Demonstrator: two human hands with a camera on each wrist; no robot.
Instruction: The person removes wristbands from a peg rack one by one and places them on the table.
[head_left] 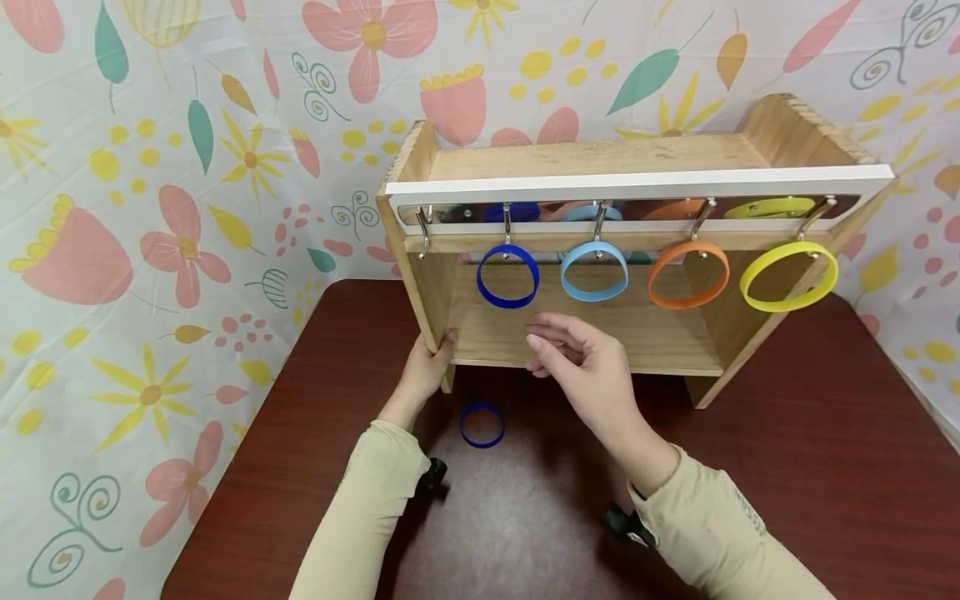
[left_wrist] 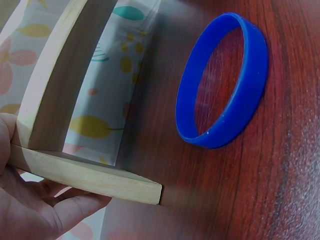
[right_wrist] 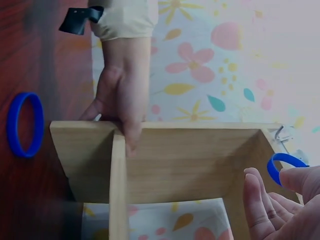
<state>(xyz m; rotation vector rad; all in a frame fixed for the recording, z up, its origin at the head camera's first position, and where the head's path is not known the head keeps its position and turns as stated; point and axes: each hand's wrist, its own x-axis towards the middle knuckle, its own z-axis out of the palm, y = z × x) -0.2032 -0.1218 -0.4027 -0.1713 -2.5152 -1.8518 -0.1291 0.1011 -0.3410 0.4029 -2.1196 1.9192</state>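
The left hand (head_left: 426,367) grips the wooden shelf unit (head_left: 667,329) at the lower front of its left side panel. The right hand (head_left: 581,358) is released, its fingers loosely bent and the thumb apart from them, just below a hanging dark blue band (head_left: 507,303) (the right wrist view shows the thumb overlapping it). That band hangs from a hook; rightward hang a light blue band (head_left: 595,296), an orange band (head_left: 686,304) and a yellow band (head_left: 791,305). A second dark blue band (left_wrist: 255,75) lies on the reddish-brown table (head_left: 300,500), between the forearms. A floral cloth (head_left: 247,250) hangs behind.
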